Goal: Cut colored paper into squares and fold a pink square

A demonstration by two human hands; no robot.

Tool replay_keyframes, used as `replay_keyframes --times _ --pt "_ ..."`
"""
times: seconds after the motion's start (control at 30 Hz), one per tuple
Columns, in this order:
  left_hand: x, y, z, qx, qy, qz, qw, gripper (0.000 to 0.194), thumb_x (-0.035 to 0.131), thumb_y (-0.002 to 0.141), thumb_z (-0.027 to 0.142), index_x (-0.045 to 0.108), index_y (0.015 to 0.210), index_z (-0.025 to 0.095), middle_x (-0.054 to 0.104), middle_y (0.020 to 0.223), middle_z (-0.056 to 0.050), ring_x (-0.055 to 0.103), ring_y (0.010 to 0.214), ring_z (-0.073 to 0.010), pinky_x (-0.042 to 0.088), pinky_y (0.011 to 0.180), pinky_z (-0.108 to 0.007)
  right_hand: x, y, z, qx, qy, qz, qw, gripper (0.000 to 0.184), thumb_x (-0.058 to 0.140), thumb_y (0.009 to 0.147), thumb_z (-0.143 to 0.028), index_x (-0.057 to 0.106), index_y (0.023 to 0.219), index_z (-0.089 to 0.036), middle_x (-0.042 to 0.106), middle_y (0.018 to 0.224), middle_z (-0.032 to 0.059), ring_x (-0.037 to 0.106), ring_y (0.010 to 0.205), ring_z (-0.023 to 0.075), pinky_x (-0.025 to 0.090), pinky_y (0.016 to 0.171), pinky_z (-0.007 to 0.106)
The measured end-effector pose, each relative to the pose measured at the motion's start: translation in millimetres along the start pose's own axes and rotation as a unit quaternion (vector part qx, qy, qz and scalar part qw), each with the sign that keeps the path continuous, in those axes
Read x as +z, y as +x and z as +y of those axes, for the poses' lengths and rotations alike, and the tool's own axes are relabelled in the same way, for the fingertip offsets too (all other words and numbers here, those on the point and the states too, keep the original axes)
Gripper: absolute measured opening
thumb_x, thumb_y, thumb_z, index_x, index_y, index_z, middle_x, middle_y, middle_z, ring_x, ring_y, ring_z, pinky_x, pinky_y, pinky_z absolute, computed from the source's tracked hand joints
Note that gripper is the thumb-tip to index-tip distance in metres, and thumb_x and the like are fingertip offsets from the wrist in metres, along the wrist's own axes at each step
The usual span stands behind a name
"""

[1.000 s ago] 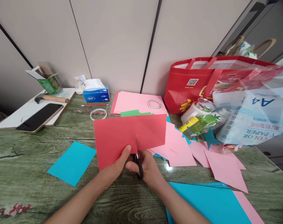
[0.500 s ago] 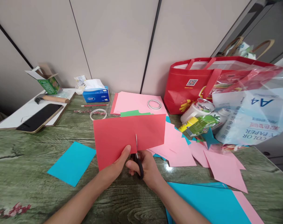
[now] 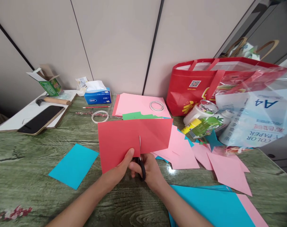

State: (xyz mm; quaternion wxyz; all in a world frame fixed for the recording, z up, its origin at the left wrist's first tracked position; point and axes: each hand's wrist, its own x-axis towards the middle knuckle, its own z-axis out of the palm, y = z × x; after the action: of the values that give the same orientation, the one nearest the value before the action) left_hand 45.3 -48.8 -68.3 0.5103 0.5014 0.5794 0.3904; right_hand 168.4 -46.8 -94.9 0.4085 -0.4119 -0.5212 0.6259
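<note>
A red sheet of paper (image 3: 118,138) is held up in front of me, slit from its lower edge to about its middle. My left hand (image 3: 121,165) pinches its lower edge, thumb on the near face and the other fingers hidden behind. Black-handled scissors (image 3: 141,168) sit in my right hand (image 3: 149,167), with fingers through the loops. Their blades run upward in the slit, close together, and the red paper to the right of the cut bends slightly away. Left of my hands, a blue paper piece (image 3: 73,165) lies flat on the table.
Pink sheets (image 3: 181,154) and blue sheets (image 3: 209,205) spread to the right. Behind stand a red bag (image 3: 193,72), a glue stick (image 3: 191,126) and a clear paper packet (image 3: 264,116). At the back left are a tissue box (image 3: 97,96), a hammer (image 3: 55,100) and a phone (image 3: 40,119).
The red paper and both hands have shifted slightly right. The paper's top edge sits a little lower, and its right part reaches further right. The grips stay the same.
</note>
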Motion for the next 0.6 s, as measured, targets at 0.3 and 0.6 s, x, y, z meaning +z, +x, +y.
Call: replay_keyframes --times 0.3,0.6 --pt "0.5 -0.9 3.1 -0.012 -0.043 -0.064 0.997 0.045 0.048 0.078 0.044 0.059 0.039 0.024 0.058 0.044 -0.001 0.057 0.052 -0.0165 0.045 0.066 -0.026 -0.9 1.0 0.5 -0.006 -0.001 0.001 1.000 0.041 0.066 0.061 -0.054 0.055 0.071 -0.015 0.048 0.041 -0.0048 0.042 0.037 0.0093 0.034 0.040 0.021" --pt "1.1 -2.0 3.4 -0.024 -0.064 -0.056 0.996 0.038 0.051 0.076 0.043 0.061 0.044 0.025 0.058 0.041 0.000 0.055 0.046 -0.0168 0.049 0.063 -0.030 -0.8 0.2 2.3 -0.003 0.019 -0.005 1.000 0.041 0.065 0.063 -0.052 0.050 0.053 -0.015 0.048 0.039 -0.0029 0.043 0.035 0.0088 0.033 0.040 0.021"
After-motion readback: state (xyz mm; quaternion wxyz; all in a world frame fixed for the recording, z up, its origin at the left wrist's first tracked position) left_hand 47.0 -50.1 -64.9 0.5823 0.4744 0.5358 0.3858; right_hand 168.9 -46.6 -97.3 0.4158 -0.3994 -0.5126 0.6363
